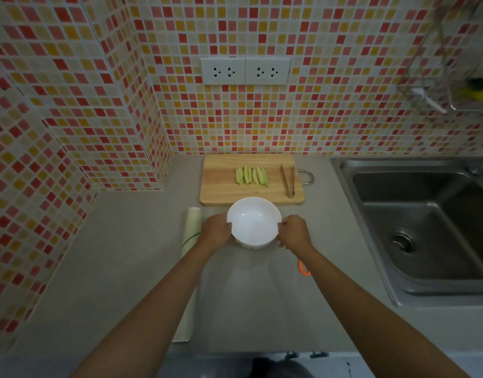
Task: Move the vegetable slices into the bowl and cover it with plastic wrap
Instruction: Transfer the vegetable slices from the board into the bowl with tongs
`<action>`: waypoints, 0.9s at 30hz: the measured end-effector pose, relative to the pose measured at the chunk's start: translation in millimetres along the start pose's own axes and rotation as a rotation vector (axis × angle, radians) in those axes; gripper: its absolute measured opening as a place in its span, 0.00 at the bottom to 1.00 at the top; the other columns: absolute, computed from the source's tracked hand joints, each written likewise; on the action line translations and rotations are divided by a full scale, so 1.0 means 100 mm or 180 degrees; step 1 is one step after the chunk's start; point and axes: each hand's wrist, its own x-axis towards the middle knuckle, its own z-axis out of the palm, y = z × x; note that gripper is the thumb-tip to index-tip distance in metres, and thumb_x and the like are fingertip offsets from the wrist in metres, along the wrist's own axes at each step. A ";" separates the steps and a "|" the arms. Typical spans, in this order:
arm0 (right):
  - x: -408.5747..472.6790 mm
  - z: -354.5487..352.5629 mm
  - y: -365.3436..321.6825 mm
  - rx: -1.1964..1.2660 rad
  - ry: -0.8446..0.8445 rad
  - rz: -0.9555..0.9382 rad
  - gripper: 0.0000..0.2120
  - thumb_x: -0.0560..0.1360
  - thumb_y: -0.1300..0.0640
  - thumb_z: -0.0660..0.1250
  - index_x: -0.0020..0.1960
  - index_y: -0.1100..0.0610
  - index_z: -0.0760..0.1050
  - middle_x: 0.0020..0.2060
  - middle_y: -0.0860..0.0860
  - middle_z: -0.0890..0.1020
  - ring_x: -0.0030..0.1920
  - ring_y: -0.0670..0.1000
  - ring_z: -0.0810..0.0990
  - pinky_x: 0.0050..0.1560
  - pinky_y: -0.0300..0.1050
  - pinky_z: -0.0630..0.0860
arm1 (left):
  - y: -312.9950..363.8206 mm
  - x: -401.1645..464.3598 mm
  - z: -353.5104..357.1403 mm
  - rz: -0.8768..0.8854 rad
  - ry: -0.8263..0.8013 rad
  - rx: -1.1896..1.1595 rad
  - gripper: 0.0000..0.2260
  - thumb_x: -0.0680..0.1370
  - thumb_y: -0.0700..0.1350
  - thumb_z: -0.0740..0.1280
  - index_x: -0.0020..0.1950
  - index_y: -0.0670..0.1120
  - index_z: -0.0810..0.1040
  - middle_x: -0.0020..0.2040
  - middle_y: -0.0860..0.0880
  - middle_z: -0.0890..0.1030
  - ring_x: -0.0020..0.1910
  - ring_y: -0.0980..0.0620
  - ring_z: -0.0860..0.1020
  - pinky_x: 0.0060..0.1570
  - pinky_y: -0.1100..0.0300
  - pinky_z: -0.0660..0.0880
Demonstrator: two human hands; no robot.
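A grey stone-look countertop [125, 268] runs below a wall of red, orange and cream mosaic tiles [330, 105], with a stainless-steel sink basin [425, 219] set in at the right. A rectangular pale wooden cutting board [221, 186] lies against the wall; on it rest a row of pale green vegetable slices [251, 175] and, to their right, brown wooden tongs [288, 180]. A long roll of plastic wrap [189, 249] lies left of the arms (partly hidden by the left forearm). A round white ceramic bowl [253, 221], empty, sits just before the board. The left hand [217, 232] and right hand [294, 231] grip its opposite sides, fingers curled round the rim.
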 end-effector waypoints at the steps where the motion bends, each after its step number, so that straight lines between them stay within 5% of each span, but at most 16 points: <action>1: 0.06 -0.02 -0.01 0.0018 0.0013 -0.0002 0.13 0.75 0.65 0.59 0.43 0.72 0.79 0.36 0.68 0.83 0.30 0.60 0.80 0.27 0.45 0.72 | 0.01 0.05 0.00 -0.0007 0.0026 0.0011 0.13 0.76 0.36 0.58 0.55 0.35 0.80 0.49 0.33 0.83 0.49 0.36 0.81 0.51 0.44 0.79; 6: 0.25 -0.08 -0.03 0.0059 -0.0104 0.0037 0.13 0.74 0.66 0.59 0.42 0.72 0.79 0.36 0.67 0.83 0.25 0.56 0.78 0.26 0.44 0.74 | 0.03 0.21 0.06 -0.0115 0.0057 -0.0006 0.13 0.76 0.37 0.58 0.52 0.37 0.81 0.41 0.39 0.83 0.42 0.38 0.83 0.46 0.44 0.81; 15: 0.38 -0.12 0.00 0.0030 -0.0267 0.0018 0.12 0.74 0.63 0.60 0.37 0.66 0.79 0.34 0.64 0.84 0.28 0.58 0.81 0.34 0.51 0.80 | -0.07 0.35 0.13 -0.0128 0.0118 -0.0194 0.11 0.78 0.38 0.59 0.55 0.39 0.79 0.43 0.38 0.83 0.43 0.38 0.82 0.48 0.42 0.80; 20: 0.65 -0.28 -0.12 -0.0915 0.0393 -0.0070 0.22 0.74 0.39 0.63 0.43 0.57 0.83 0.41 0.55 0.85 0.44 0.58 0.83 0.41 0.45 0.74 | -0.16 0.35 0.11 -0.0171 0.0109 -0.0584 0.11 0.80 0.42 0.60 0.58 0.43 0.79 0.34 0.45 0.80 0.32 0.47 0.78 0.39 0.51 0.77; 27: 1.37 -0.26 -0.42 -0.1557 0.0746 0.0157 0.22 0.75 0.42 0.63 0.56 0.60 0.77 0.54 0.58 0.82 0.54 0.59 0.81 0.49 0.49 0.77 | -0.19 0.36 0.09 -0.0140 0.0171 -0.0949 0.09 0.81 0.42 0.60 0.55 0.48 0.79 0.31 0.50 0.79 0.25 0.58 0.75 0.29 0.65 0.73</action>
